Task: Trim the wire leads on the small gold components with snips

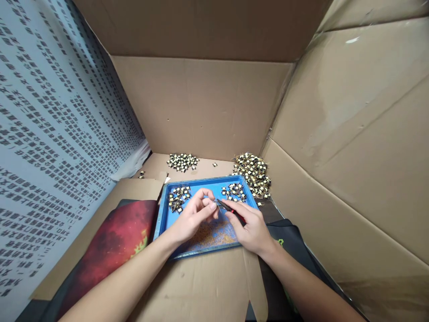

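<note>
Over the blue tray [201,182], my left hand [197,213] is closed in a pinch. Between its fingertips sits a small wire-leaded component, mostly hidden by the fingers. My right hand [250,223] is wrapped round a pair of wire cutters [238,216] with black and red handles. The cutters' jaws point left and meet the thin leads at my left fingertips; I cannot tell whether they are closed. Inside the tray lie a left group of yellow-and-black components [179,197] and a right group [234,191]. Copper-coloured wire clippings [211,235] cover the tray's near part.
Behind the tray are a small component pile [182,162] and, to the right, a larger pile [253,172] with wires sticking out. Cardboard walls [208,103] enclose the back and right. A red patterned mat [120,232] lies left, a black mat [288,237] right.
</note>
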Tool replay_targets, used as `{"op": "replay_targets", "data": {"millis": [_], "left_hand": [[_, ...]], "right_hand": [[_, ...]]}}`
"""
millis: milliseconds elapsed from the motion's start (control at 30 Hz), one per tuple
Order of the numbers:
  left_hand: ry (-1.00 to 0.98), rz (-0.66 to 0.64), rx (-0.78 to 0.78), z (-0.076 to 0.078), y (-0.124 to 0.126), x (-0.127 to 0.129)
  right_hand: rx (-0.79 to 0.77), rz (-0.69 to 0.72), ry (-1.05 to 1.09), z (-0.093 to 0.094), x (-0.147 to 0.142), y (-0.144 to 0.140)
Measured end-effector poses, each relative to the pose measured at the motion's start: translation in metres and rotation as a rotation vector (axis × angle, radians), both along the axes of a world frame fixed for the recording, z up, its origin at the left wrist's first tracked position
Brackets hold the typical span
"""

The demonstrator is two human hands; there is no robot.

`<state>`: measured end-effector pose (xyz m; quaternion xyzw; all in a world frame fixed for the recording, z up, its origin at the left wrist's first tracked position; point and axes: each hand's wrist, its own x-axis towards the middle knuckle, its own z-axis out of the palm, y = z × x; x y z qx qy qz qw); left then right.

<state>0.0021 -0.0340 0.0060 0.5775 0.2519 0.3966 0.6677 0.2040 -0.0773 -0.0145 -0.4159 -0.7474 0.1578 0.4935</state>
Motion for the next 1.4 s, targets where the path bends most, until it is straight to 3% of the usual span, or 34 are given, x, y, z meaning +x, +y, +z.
{"op": "replay_targets", "data": {"millis": [867,1400], "left_hand": [[0.000,-0.054,0.049,0.0055,0.0001,-0.0014],[-0.010,-0.055,0.050,0.0011,0.0034,-0.0033]], "right_hand": [[-0.074,0.019,-0.006,-0.0035,-0.0037,0.0000],[-0.101,0.011,0.009,-0.0025,-0.0049,0.0001]]}}
